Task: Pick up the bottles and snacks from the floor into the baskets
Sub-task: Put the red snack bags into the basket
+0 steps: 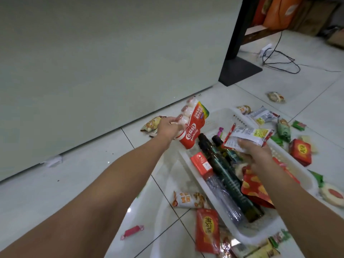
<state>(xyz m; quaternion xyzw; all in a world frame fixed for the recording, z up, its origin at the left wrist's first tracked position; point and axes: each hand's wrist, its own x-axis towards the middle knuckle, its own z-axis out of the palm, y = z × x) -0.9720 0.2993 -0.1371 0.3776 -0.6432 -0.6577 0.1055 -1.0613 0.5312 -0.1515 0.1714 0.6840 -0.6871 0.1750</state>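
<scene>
My left hand (168, 127) grips a red-wrapped multipack of small white bottles (189, 125), held above the far left corner of the white basket (223, 113). Over the basket's middle, my right hand (256, 153) holds a white and red snack packet (247, 135). Inside the basket lie dark green bottles (227, 174), a clear bottle with a red label (202, 163) and a red patterned snack bag (255, 190). A second white basket (163, 202) lies nearer me, with red snack packs (206, 230) in it.
Loose snacks lie on the tile floor: a pink candy (132, 232), a red box (300, 151), green packets (283, 129), a wrapped cake (276, 97), a bag (151, 124) by the white cabinet (93, 62). A black stand base (240, 70) and cables (279, 60) are behind.
</scene>
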